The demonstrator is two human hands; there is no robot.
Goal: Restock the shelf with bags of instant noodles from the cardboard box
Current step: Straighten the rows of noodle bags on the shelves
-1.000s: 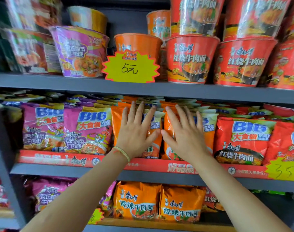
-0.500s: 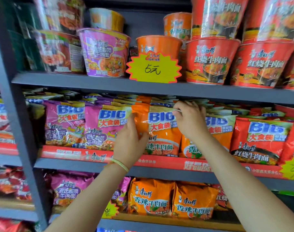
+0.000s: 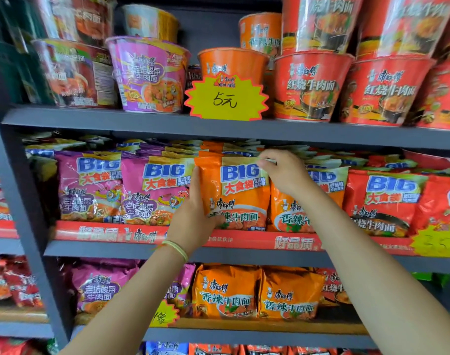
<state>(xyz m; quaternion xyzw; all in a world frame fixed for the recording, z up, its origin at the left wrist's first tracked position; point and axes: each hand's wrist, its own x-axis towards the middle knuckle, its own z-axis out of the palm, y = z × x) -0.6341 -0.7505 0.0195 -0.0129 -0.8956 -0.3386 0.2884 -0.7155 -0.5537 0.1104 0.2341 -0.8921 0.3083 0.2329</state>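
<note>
An orange "BIG" noodle bag point(image 3: 238, 193) stands upright at the front of the middle shelf point(image 3: 218, 254), between purple bags point(image 3: 154, 190) on its left and another orange bag point(image 3: 293, 216) on its right. My left hand point(image 3: 193, 216) grips the bag's lower left edge, thumb on its front. My right hand point(image 3: 282, 172) pinches its top right corner. The cardboard box is out of view.
Red "BIG" bags point(image 3: 387, 201) fill the shelf's right side. Noodle bowls and a yellow "5元" price tag point(image 3: 225, 98) sit on the shelf above. The lower shelf holds orange bags point(image 3: 226, 290) and purple bags. A grey upright post point(image 3: 19, 201) stands at the left.
A second ago both hands pressed flat against the two orange bags. They now hold the left orange bag at its edge and top corner. The view has shifted left.
</note>
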